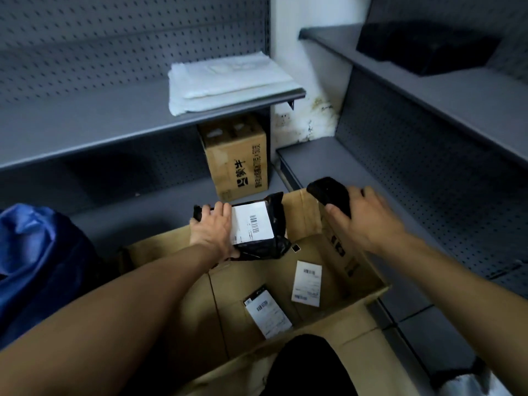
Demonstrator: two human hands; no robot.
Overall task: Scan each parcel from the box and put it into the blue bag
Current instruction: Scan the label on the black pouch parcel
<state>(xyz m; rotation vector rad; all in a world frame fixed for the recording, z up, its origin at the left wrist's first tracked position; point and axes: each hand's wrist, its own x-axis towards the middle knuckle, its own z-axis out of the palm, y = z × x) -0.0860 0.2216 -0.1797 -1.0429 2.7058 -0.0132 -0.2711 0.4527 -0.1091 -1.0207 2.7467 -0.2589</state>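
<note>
Above an open cardboard box (357,270), a black-wrapped parcel (257,227) is held in the grip of the left hand (213,230), white barcode label turned upward. A black scanner (330,194) is clasped by the right hand (363,218) just beside it. Two more labelled parcels (307,282) are seen lying on the box floor. A blue bag (37,261) is slumped at far left, below grey shelves (100,121).
</note>
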